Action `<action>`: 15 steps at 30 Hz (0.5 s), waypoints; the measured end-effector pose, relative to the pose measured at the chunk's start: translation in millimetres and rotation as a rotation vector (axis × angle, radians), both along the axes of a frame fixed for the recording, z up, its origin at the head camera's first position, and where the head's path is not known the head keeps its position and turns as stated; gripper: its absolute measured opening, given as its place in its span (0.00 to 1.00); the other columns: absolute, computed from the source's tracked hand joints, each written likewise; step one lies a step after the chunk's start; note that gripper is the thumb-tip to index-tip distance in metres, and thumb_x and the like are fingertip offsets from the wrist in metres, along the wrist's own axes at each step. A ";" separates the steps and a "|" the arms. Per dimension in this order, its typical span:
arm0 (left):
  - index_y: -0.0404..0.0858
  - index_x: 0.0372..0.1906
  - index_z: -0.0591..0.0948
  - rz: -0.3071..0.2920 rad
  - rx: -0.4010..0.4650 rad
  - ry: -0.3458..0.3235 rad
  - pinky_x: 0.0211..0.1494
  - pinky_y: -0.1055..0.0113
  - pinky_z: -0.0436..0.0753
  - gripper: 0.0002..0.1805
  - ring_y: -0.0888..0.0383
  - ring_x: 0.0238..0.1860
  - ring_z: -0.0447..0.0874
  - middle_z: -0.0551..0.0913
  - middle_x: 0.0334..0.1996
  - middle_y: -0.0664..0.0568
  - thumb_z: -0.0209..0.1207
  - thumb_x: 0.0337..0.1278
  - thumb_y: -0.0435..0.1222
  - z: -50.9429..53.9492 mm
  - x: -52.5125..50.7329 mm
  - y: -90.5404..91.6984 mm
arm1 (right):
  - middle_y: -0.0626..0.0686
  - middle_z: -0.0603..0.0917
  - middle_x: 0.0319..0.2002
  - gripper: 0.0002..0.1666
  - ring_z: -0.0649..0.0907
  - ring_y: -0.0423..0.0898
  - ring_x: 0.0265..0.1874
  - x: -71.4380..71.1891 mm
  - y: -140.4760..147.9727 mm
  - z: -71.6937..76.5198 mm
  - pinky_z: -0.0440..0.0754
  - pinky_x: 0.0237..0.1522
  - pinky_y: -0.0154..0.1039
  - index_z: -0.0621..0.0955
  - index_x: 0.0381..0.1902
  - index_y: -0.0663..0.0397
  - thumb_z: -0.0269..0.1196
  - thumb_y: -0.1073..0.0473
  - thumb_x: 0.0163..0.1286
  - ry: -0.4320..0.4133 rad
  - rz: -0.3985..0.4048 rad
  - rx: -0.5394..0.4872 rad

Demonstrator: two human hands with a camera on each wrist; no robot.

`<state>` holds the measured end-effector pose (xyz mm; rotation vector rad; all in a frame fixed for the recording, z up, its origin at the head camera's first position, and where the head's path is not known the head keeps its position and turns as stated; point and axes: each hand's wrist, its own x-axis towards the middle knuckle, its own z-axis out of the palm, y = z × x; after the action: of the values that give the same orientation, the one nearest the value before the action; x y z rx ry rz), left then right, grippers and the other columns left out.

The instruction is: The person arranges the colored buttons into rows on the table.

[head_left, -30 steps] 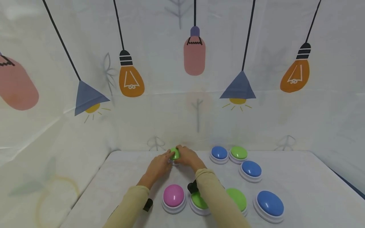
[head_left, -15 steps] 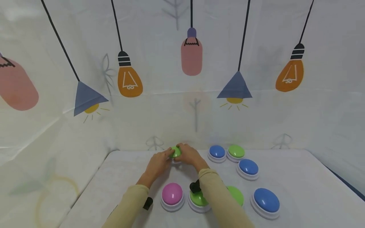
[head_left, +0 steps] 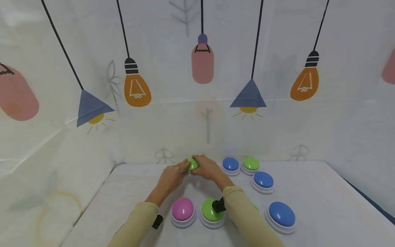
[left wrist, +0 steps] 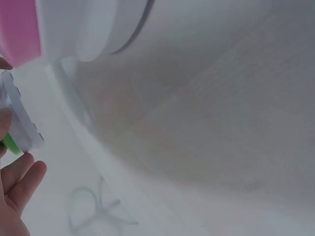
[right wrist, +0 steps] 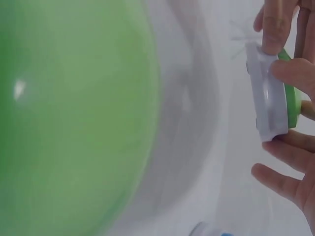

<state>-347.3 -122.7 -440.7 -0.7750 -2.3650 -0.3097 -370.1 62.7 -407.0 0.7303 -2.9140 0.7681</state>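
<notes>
Both hands hold a green dome push button (head_left: 193,164) with a white base near the table's back edge. My left hand (head_left: 172,176) grips its left side, and my right hand (head_left: 207,168) grips the right. In the right wrist view, fingers of both hands are on the button's white base (right wrist: 269,98), and small feet show on its underside. The left wrist view catches only part of that base (left wrist: 22,120), with left-hand fingers (left wrist: 30,179) around it. Nearer me stand a pink button (head_left: 183,209) and another green button (head_left: 211,210), the latter below my right wrist.
At the back right, a blue button (head_left: 230,164) and a green one (head_left: 251,163) stand side by side. Two more blue buttons (head_left: 263,179) (head_left: 282,214) stand further right on the white table (head_left: 314,192). My right sleeve (head_left: 247,216) mostly hides another green button. A printed cloth (head_left: 172,130) hangs behind.
The held green button has shifted right, closer to the back blue button, and both hands moved with it. My right forearm has moved right, uncovering more of the front green button. The head view turned slightly right.
</notes>
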 end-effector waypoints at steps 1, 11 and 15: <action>0.41 0.56 0.83 -0.010 -0.007 0.028 0.32 0.58 0.86 0.23 0.44 0.34 0.89 0.84 0.53 0.42 0.70 0.52 0.35 0.2 1.8 -0.1 | 0.62 0.77 0.59 0.39 0.81 0.56 0.53 2.7 1.7 1.2 0.79 0.57 0.54 0.71 0.69 0.56 0.69 0.51 0.63 0.006 0.005 -0.001; 0.40 0.55 0.83 -0.102 -0.027 0.207 0.38 0.65 0.87 0.24 0.49 0.45 0.89 0.85 0.53 0.45 0.72 0.50 0.36 7.8 20.9 0.0 | 0.62 0.77 0.59 0.38 0.81 0.56 0.55 30.5 19.2 12.7 0.79 0.58 0.51 0.70 0.70 0.56 0.68 0.51 0.65 0.076 0.071 -0.048; 0.40 0.55 0.84 -0.139 -0.040 0.245 0.39 0.65 0.87 0.24 0.49 0.45 0.89 0.85 0.53 0.44 0.73 0.49 0.36 14.3 30.6 -1.1 | 0.61 0.78 0.58 0.38 0.81 0.55 0.53 43.7 23.5 15.5 0.80 0.56 0.51 0.70 0.70 0.56 0.68 0.51 0.65 0.105 0.083 -0.065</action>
<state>-316.7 -123.8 -426.4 -0.9428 -2.0987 -0.2122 -326.4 86.2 -391.5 0.8632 -2.7669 0.8017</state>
